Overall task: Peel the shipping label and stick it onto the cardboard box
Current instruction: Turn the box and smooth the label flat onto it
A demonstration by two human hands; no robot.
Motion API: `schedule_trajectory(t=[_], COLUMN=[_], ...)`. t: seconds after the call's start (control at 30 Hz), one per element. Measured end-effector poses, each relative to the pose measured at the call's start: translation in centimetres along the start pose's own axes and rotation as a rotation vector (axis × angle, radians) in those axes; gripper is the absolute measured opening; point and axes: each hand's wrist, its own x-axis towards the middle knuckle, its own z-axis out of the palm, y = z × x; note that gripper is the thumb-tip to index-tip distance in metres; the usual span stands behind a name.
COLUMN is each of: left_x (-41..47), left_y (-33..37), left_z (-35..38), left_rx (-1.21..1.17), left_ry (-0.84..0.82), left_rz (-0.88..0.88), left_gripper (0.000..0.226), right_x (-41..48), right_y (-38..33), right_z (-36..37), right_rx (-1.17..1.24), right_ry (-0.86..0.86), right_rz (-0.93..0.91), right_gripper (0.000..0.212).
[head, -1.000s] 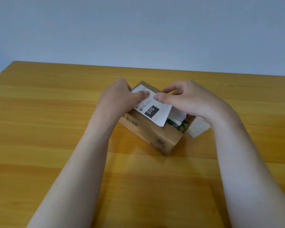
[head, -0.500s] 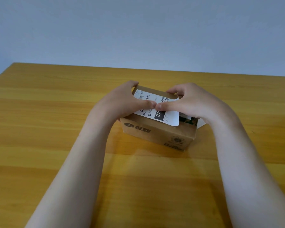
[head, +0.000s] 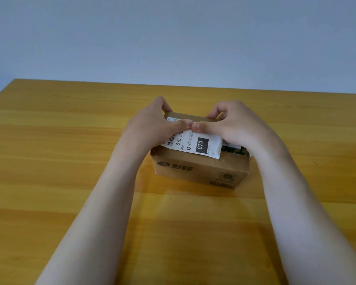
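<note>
A small brown cardboard box (head: pixel 199 171) sits on the wooden table (head: pixel 49 161) in the middle of the view. A white shipping label (head: pixel 195 144) with a barcode and a black "070" block lies flat on the box's top. My left hand (head: pixel 150 128) and my right hand (head: pixel 232 124) both rest on the box, fingers curled over its far edge. The two thumbs meet at the label's middle and press down on it. The hands hide the label's far part and its side edges.
A scrap of white paper (head: pixel 230 145) with green print beside it shows on the box top under my right hand. The table's far edge runs along a plain grey-blue wall (head: pixel 173 38).
The box has turned until its long side faces me. The label, held lifted a second ago, now lies flat on the top, and both thumbs have slid together onto its middle.
</note>
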Motion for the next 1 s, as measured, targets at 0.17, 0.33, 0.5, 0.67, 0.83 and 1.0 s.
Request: schedule_trajectory(t=[0.17, 0.33, 0.5, 0.67, 0.83, 1.0], left_x=[-0.3, -0.2, 0.0, 0.1, -0.9, -1.5], left_y=[0.4, 0.6, 0.4, 0.1, 1.0, 1.4], left_z=[0.0, 0.2, 0.4, -0.2, -0.8, -1.0], left_rx=[-0.006, -0.030, -0.011, -0.032, -0.134, -0.098], left_ry=[0.014, 0.071, 0.105, 0.176, -0.021, -0.175], left_rz=[-0.040, -0.065, -0.026, 0.007, 0.047, 0.081], left_gripper=[0.050, 0.044, 0.034, 0.030, 0.028, 0.050], right_x=[-0.1, -0.2, -0.8, -1.6, -2.3, -2.5], right_y=[-0.1, -0.4, -1.2, -1.3, -1.8, -2.1], right_z=[-0.1, 0.1, -0.4, -1.4, -1.7, -1.6], right_rx=[0.027, 0.045, 0.073, -0.220, -0.274, -0.286], right_ry=[-0.011, 0.008, 0.012, -0.053, -0.152, -0.180], right_rz=[0.017, 0.028, 0.008, 0.101, 0.171, 0.113], right_gripper=[0.048, 0.041, 0.035, 0.082, 0.104, 0.108])
